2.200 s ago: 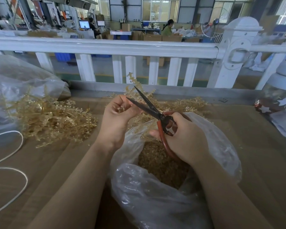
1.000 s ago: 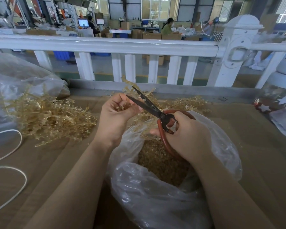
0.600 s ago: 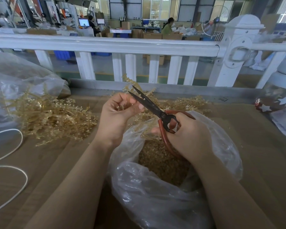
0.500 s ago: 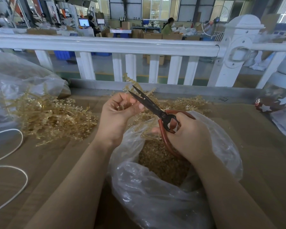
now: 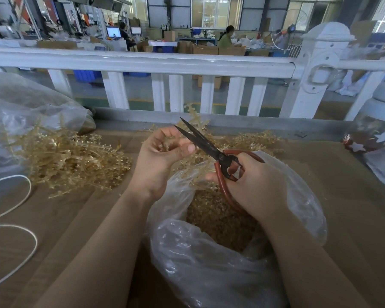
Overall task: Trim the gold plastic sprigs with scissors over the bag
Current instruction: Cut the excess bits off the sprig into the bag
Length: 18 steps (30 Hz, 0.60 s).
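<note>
My left hand (image 5: 159, 161) grips a gold plastic sprig (image 5: 195, 117) whose tip sticks up behind the fingers. My right hand (image 5: 257, 185) holds black scissors (image 5: 200, 141) by their red handles, blades slightly parted and pointing up-left beside my left thumb. Both hands hover above a clear plastic bag (image 5: 209, 270) whose open mouth shows a heap of small gold cuttings (image 5: 218, 216). A pile of gold sprigs (image 5: 69, 161) lies on the table to the left, and more sprigs (image 5: 256, 138) lie behind the bag.
A brown table (image 5: 347, 214) carries everything. A second clear bag (image 5: 20, 112) sits at the far left, with a white cord (image 5: 16, 241) looping near the left edge. A white railing (image 5: 165, 63) runs along the back. A star-patterned jar (image 5: 373, 134) stands at the right.
The scissor blades have closed from a wide gap to a narrow one. Both hands stay nearly in place above the bag.
</note>
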### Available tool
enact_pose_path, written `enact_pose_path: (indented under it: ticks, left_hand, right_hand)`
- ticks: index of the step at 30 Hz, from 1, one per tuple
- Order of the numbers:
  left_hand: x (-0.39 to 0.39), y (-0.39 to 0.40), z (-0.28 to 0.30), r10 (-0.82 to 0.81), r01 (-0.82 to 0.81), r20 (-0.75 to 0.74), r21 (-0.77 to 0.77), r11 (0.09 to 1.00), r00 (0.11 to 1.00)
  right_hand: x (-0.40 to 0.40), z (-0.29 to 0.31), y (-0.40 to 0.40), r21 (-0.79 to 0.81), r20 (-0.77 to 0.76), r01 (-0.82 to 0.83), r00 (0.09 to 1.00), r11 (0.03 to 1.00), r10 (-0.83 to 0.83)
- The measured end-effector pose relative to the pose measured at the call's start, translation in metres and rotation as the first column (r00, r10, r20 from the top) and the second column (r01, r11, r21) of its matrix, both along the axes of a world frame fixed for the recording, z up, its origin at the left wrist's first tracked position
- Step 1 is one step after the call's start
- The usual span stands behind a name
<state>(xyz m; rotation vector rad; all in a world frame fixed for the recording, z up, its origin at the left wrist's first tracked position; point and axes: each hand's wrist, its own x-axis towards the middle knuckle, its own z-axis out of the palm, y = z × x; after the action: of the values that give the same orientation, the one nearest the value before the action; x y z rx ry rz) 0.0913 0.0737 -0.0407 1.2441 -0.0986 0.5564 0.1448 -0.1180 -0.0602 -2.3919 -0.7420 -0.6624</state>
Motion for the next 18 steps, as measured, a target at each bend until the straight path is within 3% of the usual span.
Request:
enact_pose_path:
  ticks: [7, 18]
  left_hand:
    - [-0.0024, 0.0024, -0.0008, -0.101, 0.101, 0.003, 0.024, 0.995, 0.995]
    - [-0.0013, 0.002, -0.0021, -0.052, 0.051, 0.002, 0.154, 0.987, 0.999]
  right_hand:
    - [-0.0025, 0.0039, 0.0002, 0.01, -0.018, 0.006, 1.0, 1.0, -0.006]
    - [-0.0029, 0.0074, -0.0003, -0.013, -0.047, -0.022, 0.999, 1.0, 0.021]
